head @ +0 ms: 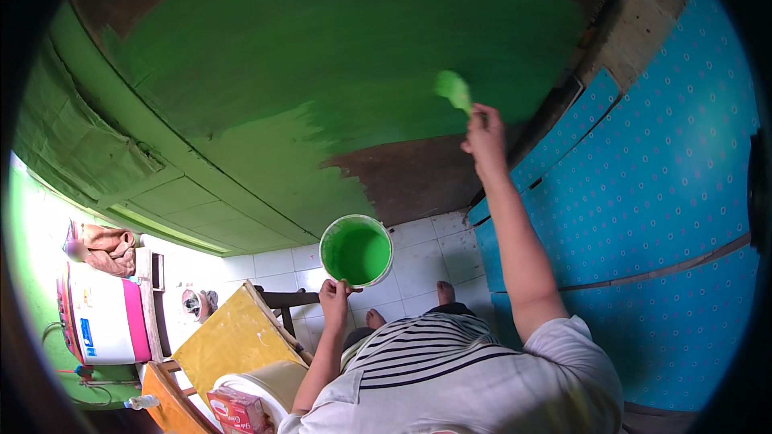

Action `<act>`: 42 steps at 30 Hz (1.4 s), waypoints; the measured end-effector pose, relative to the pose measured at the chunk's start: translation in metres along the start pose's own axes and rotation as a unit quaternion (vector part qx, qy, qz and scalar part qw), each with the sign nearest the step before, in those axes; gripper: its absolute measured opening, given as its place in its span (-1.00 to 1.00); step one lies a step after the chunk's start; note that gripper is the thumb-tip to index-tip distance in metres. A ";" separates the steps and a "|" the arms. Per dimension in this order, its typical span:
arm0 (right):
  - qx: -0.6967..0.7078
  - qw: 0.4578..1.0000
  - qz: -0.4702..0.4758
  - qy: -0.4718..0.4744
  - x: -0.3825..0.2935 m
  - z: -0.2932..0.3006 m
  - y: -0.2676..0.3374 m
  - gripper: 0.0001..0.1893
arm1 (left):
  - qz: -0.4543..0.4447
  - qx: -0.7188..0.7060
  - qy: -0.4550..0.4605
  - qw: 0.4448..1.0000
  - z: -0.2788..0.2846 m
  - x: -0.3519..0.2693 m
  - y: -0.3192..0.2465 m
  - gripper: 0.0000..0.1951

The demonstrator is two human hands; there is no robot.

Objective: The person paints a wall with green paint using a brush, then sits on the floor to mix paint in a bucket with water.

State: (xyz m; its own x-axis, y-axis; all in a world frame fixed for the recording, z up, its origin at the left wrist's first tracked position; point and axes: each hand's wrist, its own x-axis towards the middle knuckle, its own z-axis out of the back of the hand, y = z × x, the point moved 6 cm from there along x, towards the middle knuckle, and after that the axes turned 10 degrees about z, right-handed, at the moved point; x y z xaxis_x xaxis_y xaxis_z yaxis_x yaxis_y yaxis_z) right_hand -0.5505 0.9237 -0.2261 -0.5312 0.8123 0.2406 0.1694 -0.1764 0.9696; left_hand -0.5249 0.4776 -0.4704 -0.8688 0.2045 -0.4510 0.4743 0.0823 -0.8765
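My right hand (485, 135) grips the handle of a paintbrush (452, 89) whose bristles are covered in light green paint. The brush is in front of a wall (362, 54) coated largely in green, with brown patches at its upper corners and low down; whether the bristles touch it I cannot tell. Lower and to the left, my left hand (335, 300) holds the near rim of a white plastic bucket (356, 251) with green paint inside. The bucket's mouth faces up towards me.
Blue patterned cupboard panels (651, 181) stand at the right. At the lower left are a yellow tabletop (232, 334), a white tub (274, 383), a red box (238, 411) and a white and pink washing machine (108, 313). A green panelled door (199, 205) runs along the left. White floor tiles (416, 283) lie below.
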 end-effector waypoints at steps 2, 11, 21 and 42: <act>0.014 0.997 -0.004 -0.072 0.001 0.024 0.001 -0.76 | -0.001 -0.005 -0.003 1.000 0.005 0.003 -0.001 -0.83; -0.099 0.986 0.138 -0.002 -0.070 -0.149 0.006 -0.74 | -0.002 -0.015 -0.007 1.000 0.020 0.011 -0.006 -0.84; -0.010 0.962 0.090 0.259 -0.109 -0.205 0.004 -0.81 | -0.005 -0.040 0.019 0.999 -0.014 0.014 -0.019 -0.82; -0.133 0.975 0.178 -0.021 0.002 -0.047 0.027 -0.72 | 0.006 -0.043 0.014 0.999 -0.027 0.002 -0.013 -0.82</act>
State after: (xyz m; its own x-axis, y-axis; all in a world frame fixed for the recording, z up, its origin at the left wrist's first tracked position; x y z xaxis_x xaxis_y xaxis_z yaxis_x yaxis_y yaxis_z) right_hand -0.5861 0.8946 -0.1969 -0.4429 0.6940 0.5676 0.1128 -0.5849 0.8032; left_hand -0.5283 0.5036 -0.4555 -0.8589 0.2337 -0.4557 0.4966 0.1627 -0.8526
